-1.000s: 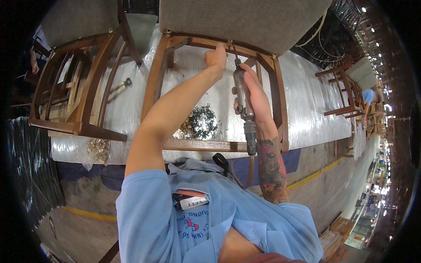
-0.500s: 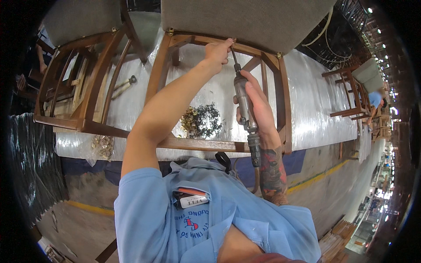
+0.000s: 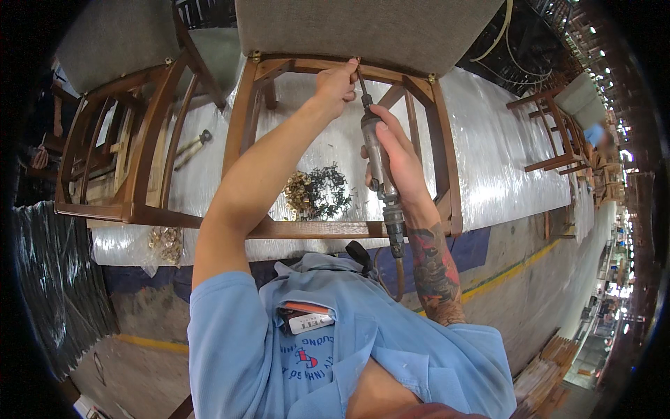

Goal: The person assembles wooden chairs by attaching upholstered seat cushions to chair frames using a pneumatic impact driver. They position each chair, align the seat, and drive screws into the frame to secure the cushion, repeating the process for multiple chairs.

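Note:
My right hand [image 3: 403,167] is wrapped round a grey metal air screwdriver [image 3: 375,143], its hose trailing down towards me. The long bit points away from me, its tip at the far rail of an upturned wooden chair frame [image 3: 230,129], just below the grey upholstered panel [image 3: 363,28]. There my left hand [image 3: 336,85] is closed, thumb and forefinger pinched beside the bit tip. Whatever they hold is too small to make out. A small brass-coloured bracket [image 3: 255,56] sits at the frame's left corner, and another bracket [image 3: 431,78] at the right.
Inside the frame, brass brackets [image 3: 298,192] and dark screws [image 3: 329,192] lie heaped on plastic-wrapped sheeting [image 3: 502,160]. A bag of brass parts [image 3: 165,244] rests at the left. A second upturned chair [image 3: 132,167] stands left, a further chair [image 3: 555,126] right. Another person's hand [image 3: 40,157] shows far left.
The whole view has shifted slightly, so the chair appears farther left. Both hands and the screwdriver keep nearly the same place at the far rail.

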Motion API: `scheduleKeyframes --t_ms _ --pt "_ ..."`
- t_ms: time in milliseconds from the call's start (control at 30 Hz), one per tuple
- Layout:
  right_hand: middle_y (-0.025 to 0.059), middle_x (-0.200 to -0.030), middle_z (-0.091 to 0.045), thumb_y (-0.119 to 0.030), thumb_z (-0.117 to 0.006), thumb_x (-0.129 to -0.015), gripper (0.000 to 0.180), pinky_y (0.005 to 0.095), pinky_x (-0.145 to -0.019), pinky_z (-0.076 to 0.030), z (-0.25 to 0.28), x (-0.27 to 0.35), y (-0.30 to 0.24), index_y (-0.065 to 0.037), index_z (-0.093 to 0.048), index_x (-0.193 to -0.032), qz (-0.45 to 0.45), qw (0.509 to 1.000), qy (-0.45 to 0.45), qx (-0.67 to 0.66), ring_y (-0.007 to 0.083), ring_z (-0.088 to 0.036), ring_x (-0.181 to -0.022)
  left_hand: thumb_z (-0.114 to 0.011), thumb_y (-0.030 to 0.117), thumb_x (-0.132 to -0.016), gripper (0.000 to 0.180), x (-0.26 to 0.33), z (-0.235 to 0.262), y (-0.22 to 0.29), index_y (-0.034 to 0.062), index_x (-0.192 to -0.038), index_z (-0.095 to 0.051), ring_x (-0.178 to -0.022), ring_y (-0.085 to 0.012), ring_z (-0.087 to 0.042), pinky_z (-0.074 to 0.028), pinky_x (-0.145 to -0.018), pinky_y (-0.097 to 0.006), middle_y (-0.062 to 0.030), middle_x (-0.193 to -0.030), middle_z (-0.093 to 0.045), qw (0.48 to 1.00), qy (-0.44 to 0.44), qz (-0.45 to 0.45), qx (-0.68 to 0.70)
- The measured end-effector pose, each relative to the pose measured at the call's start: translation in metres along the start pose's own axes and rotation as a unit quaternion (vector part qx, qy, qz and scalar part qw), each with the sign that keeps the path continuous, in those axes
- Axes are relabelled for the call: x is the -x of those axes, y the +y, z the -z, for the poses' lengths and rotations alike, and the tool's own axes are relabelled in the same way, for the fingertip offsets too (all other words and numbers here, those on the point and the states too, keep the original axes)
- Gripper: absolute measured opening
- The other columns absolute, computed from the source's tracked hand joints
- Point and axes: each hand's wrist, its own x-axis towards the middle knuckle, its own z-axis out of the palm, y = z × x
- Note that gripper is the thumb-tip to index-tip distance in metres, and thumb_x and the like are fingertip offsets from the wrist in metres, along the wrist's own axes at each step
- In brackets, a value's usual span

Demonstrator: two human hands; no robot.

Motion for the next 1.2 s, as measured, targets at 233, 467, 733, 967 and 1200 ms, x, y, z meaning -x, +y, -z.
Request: scheduleKeyframes --t_ms 233,467,733,967,1200 --pt "0.0077 -0.083 -0.060 -0.035 -0.045 -0.104 0.046 0.0245 -0.045 -0.048 0.004 -0.011 0.011 -0.014 -0.044 -0.144 0.046 0.998 0.024 0.025 0.0108 -0.057 -0.051 -0.073 0.039 -0.085 0.041 0.008 -0.007 -0.012 -0.0001 -0.076 -0.064 -0.044 -0.0099 -0.036 -0.025 -0.041 -0.028 -0.0014 -0.064 -0.052 0.980 0.151 0.014 -0.128" --pt "0.0076 -0.084 -0.060 -0.036 -0.047 -0.103 0.047 0.0254 -0.045 -0.048 -0.002 -0.010 0.004 -0.014 -0.044 -0.144 0.009 1.000 0.029 -0.001 0.0116 -0.058 -0.053 -0.081 0.042 -0.078 0.047 -0.020 0.001 -0.027 -0.0026 -0.077 -0.066 -0.047 -0.0143 -0.044 -0.031 -0.041 -0.033 -0.0049 -0.065 -0.055 0.951 0.197 -0.063 -0.230" --pt "0.0071 -0.083 -0.060 -0.036 -0.048 -0.103 0.045 0.0256 -0.044 -0.049 -0.005 -0.022 0.008 -0.016 -0.046 -0.144 0.011 0.999 0.037 0.014 0.0124 -0.058 -0.053 -0.081 0.033 -0.077 0.038 -0.034 0.004 -0.032 -0.0011 -0.079 -0.066 -0.049 -0.0161 -0.046 -0.033 -0.042 -0.036 -0.0075 -0.067 -0.058 0.969 0.174 -0.067 -0.161" --pt "0.0071 -0.081 -0.060 -0.037 -0.048 -0.103 0.045 0.0257 -0.044 -0.048 -0.004 -0.021 0.006 -0.017 -0.048 -0.143 -0.012 0.999 0.040 0.013 0.0125 -0.058 -0.052 -0.082 0.031 -0.075 0.037 -0.040 0.004 -0.034 -0.0008 -0.079 -0.064 -0.051 -0.0156 -0.046 -0.035 -0.044 -0.037 -0.0080 -0.068 -0.058 0.954 0.205 -0.095 -0.199" --pt "0.0074 -0.080 -0.060 -0.039 -0.049 -0.102 0.045 0.0262 -0.043 -0.048 -0.009 -0.026 0.004 -0.018 -0.049 -0.142 -0.012 0.998 0.054 0.021 0.0130 -0.058 -0.051 -0.083 0.031 -0.075 0.039 -0.039 0.006 -0.036 -0.0002 -0.078 -0.060 -0.052 -0.0155 -0.047 -0.036 -0.045 -0.036 -0.0059 -0.067 -0.057 0.966 0.174 -0.091 -0.168"
